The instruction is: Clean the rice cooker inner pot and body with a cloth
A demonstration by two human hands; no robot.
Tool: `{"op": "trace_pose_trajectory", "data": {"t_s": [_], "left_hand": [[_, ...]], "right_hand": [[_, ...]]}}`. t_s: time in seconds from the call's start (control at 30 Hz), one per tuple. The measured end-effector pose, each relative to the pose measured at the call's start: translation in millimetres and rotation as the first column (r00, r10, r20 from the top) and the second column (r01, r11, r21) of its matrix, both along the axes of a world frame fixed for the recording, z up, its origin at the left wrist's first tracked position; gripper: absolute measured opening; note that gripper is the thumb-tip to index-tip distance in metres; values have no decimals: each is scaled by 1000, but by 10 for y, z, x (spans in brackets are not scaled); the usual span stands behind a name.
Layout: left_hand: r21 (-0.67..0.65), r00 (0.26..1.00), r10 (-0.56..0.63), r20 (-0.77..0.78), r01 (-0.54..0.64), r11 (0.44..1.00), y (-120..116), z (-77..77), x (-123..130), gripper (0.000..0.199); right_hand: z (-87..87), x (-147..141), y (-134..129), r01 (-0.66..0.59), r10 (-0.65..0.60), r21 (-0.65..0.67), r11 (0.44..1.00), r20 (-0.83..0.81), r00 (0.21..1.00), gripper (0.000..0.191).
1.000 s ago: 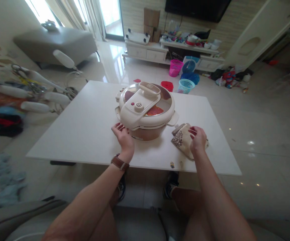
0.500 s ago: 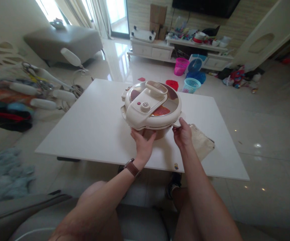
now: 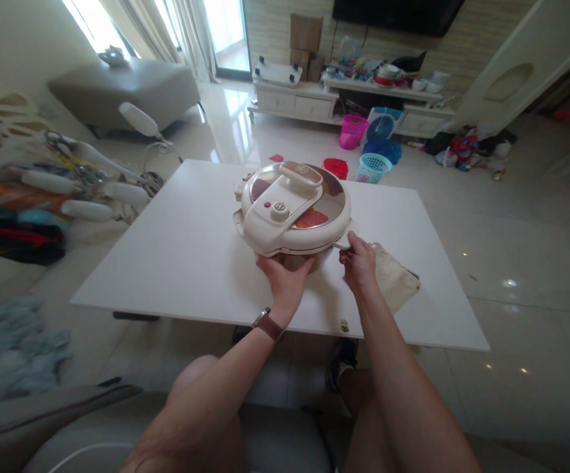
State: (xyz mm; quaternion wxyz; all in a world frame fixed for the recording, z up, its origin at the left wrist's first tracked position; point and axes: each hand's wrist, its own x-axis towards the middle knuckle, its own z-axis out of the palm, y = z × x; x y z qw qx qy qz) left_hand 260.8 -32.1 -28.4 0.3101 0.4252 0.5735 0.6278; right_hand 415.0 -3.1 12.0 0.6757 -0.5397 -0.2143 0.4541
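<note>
A cream electric pressure cooker (image 3: 260,234) with a shiny lid sits over the middle of the white table (image 3: 167,256). On the lid are a raised handle (image 3: 301,172), a round valve knob and a small red button. My left hand (image 3: 285,284) supports the cooker's near side just below the rim, thumb and fingers apart against its body; some fingertips are hidden underneath. With my right hand (image 3: 360,265) I grip the cooker's side handle (image 3: 345,240) at the right, fingers curled. Right beside that hand lies a beige cloth (image 3: 394,277).
A small cartoon sticker (image 3: 345,326) is at the table's near edge. Beyond the table, a teal basket (image 3: 374,168), a red container (image 3: 335,168) and a pink basket (image 3: 352,131) stand on the floor. A lamp with white shades (image 3: 126,193) is close to the table's left side.
The cooker appears slightly further left and lower in view, partly because the camera has shifted. Both hands keep their places on it.
</note>
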Motion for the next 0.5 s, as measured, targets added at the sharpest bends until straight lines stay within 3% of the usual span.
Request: {"op": "trace_pose_trajectory", "data": {"t_s": [0.13, 0.3, 0.5], "left_hand": [[-10, 1000, -2, 0, 2, 1000, -3, 45, 12, 111], [-19, 1000, 3, 9, -3, 1000, 5, 22, 34, 111], [-51, 998, 51, -41, -53, 997, 21, 20, 84, 115]], "right_hand": [[-2, -10, -38, -55, 56, 17, 998, -63, 996, 46], [32, -70, -74, -24, 33, 53, 998, -171, 985, 43], [114, -81, -48, -40, 31, -21, 999, -316, 948, 35]]}}
